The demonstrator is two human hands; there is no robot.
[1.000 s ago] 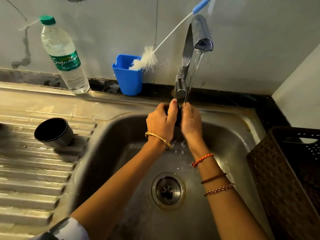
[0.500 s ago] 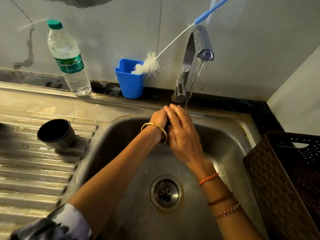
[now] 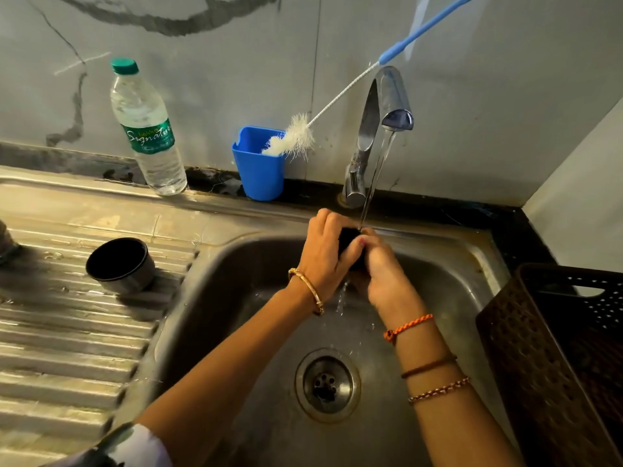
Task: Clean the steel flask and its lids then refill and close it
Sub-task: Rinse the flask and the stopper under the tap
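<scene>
Two-handed grip on small black lid [image 3: 349, 238], wet

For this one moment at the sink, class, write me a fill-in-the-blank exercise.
1. Water runs from the ____ onto a small dark lid held by both hands.
2. The bottle brush rests in a ____ cup.
3. The dark cup sits on the ____ board.

Missing: tap; blue; draining

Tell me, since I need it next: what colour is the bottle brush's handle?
Blue, on the bottle brush; its bristles are white. The head view shows it.
</scene>
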